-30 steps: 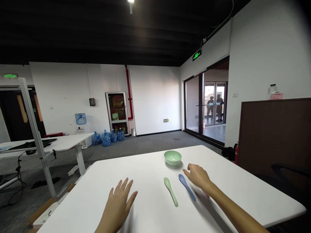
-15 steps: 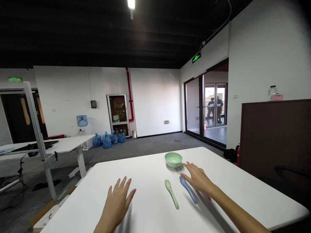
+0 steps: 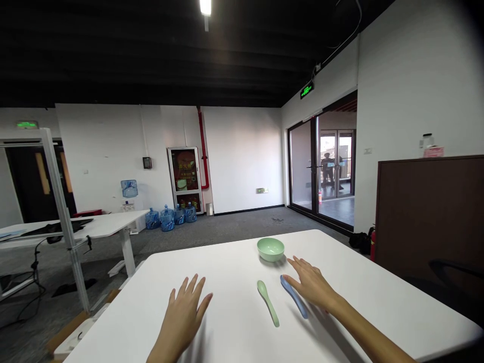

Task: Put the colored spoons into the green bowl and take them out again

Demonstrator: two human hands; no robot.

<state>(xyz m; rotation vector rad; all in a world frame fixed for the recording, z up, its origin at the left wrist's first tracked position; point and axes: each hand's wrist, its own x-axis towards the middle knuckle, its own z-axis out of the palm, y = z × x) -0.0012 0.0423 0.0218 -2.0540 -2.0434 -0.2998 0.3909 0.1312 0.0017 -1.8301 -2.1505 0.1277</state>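
Note:
On the white table (image 3: 234,338) lie a green spoon (image 3: 268,303) and, just right of it, a blue spoon (image 3: 295,297). A pale green bowl (image 3: 270,248) stands beyond them. My right hand (image 3: 312,285) rests open with its fingers stretched out, the thumb touching the blue spoon's bowl end and the fingertips just short of the green bowl. Well to the left of the spoons, my left hand (image 3: 183,317) lies flat on the table with its fingers spread, holding nothing.
A dark wooden cabinet (image 3: 431,212) stands to the right of the table. Another white desk (image 3: 75,227) with a metal frame is at the left. Blue water jugs (image 3: 166,218) line the far wall. Two people stand beyond the glass doors (image 3: 330,169).
My right hand has settled lower beside the blue spoon, its fingers now stretched toward the bowl. The left hand has stayed put.

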